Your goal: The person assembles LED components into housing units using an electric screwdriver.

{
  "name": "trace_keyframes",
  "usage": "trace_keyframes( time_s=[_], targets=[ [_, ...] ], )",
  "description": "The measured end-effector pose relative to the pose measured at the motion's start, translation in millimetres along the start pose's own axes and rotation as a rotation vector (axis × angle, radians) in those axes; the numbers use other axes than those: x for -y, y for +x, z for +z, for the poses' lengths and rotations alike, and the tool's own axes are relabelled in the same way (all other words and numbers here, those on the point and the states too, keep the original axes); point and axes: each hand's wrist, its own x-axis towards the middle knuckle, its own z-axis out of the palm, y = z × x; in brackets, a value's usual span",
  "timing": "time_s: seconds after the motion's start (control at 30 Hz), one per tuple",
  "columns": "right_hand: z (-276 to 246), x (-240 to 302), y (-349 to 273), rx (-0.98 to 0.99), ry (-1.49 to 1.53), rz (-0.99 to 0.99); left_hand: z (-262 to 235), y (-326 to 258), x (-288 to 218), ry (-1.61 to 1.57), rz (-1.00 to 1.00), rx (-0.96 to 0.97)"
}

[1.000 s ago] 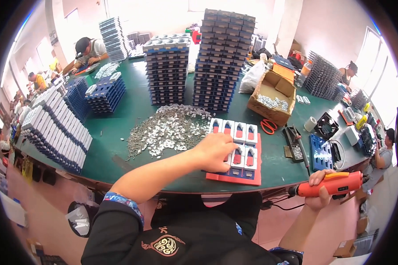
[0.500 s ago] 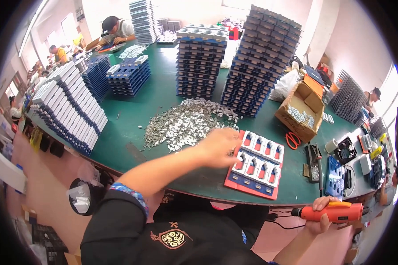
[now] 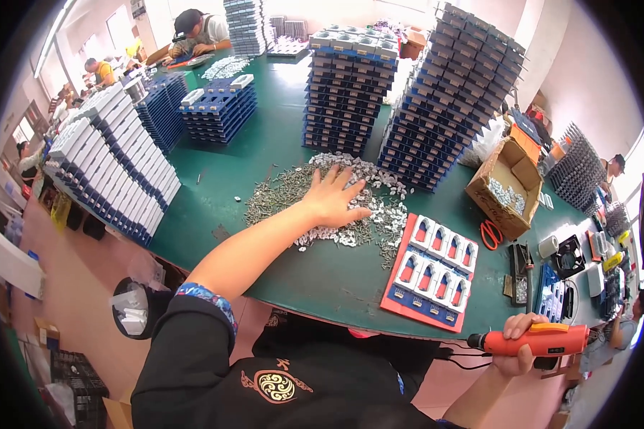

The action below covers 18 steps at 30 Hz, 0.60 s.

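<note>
While the left hand [image 3: 334,197] is spread flat, fingers splayed and gripping nothing, it is pressed down on a heap of small metal parts [image 3: 322,207] at about 12 o'clock from the body, seemingly so that pieces can be raked or gathered from the pile. The right hand [image 3: 514,348] is closed around an orange electric screwdriver [image 3: 540,339], held off the table edge at roughly 4 o'clock with its tip pointing back toward the body's midline; it appears to be kept ready but out of the way of the reaching arm.

Just beside the heap, at 3 o'clock from the left hand, a red tray [image 3: 436,272] is laid near the table's front edge, loaded with rows of white housings with red inserts, within easy reach of both hands. The green table [image 3: 279,154] carries tall stacks of dark blue trays [image 3: 347,89] at 12 o'clock and [image 3: 454,96] at 1 o'clock, set well back, presumably as stock or finished work. An open cardboard box [image 3: 511,182] of small parts is seen at 2 o'clock, with red-handled scissors [image 3: 491,234] just below it. Long rows of white-topped blue trays [image 3: 114,168] are banked at 10 o'clock. Other workers [image 3: 200,32] are seated at the far end, at 11 o'clock.
</note>
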Motion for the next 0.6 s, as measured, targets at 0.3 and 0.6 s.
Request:
trace_keyframes(
  time_s=[0.3, 0.6],
  targets=[
    [8, 6, -11, 0.058, -0.043, -0.007, 5, -31, -7, 0.079, 0.499, 0.050],
    [5, 5, -23, 0.018, -0.013, 0.001, 3, -78, -7, 0.144, 0.465, 0.065]
  ],
)
